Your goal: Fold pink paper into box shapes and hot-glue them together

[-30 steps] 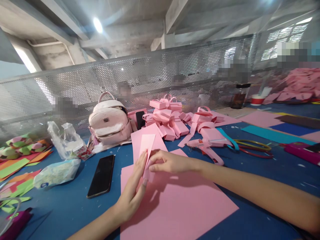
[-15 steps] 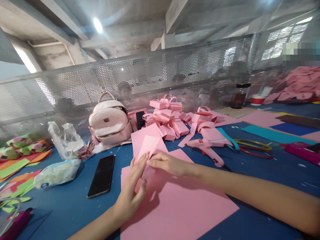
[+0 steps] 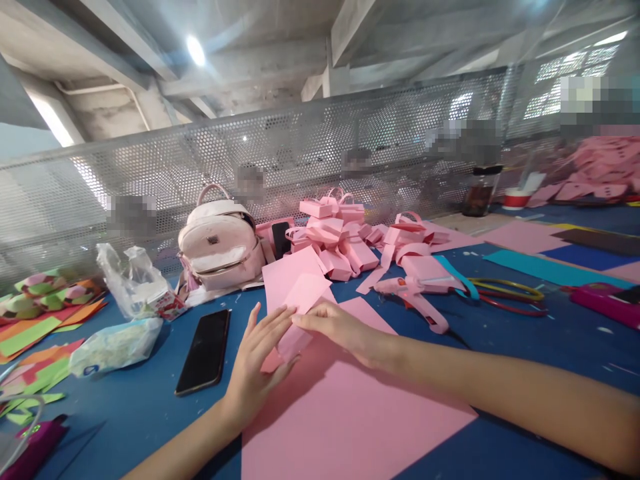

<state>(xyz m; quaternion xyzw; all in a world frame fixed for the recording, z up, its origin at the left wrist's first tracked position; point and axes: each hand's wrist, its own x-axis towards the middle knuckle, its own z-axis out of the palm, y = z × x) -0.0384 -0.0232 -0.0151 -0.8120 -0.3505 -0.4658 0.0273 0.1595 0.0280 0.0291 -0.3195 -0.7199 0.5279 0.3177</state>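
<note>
My right hand pinches a small folded piece of pink paper between thumb and fingers. The piece is tilted, held above a larger pink sheet on the blue table. My left hand is on its left side, fingers stretched out and thumb apart; its fingertips touch the paper near the right thumb. Part of the folded piece is hidden behind the fingers. Another pink sheet lies just beyond the hands.
A pink glue gun lies to the right, by a heap of pink paper boxes. On the left are a black phone, a tissue pack and coloured paper pieces. A pale backpack stands behind.
The folded paper has turned and tipped slightly to the right in my right hand. My left fingers have spread, with the index finger lifted and the thumb further out.
</note>
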